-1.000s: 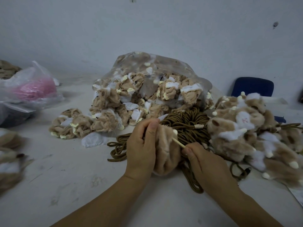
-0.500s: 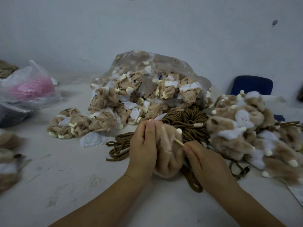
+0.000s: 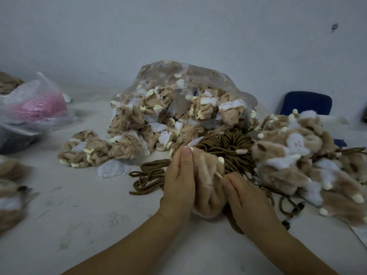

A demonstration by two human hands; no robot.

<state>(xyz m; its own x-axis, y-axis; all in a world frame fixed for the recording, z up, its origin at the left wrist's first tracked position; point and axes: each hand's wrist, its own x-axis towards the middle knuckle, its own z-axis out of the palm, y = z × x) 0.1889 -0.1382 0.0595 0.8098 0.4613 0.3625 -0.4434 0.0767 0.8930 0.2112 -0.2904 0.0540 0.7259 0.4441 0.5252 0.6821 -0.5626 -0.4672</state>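
Two hands meet over a tan plush toy (image 3: 206,187) at the front middle of the tabletop (image 3: 95,219), where it lies against a coil of brown cord (image 3: 228,143). The left hand (image 3: 179,185) is wrapped round the toy's left side with the thumb pointing up along it, while the right hand (image 3: 245,197) is closed, thumb and fingers pinching a thin pale stick (image 3: 219,175) whose far end touches the fur. A clear bag (image 3: 198,80) of tan fabric pieces sits behind the cord.
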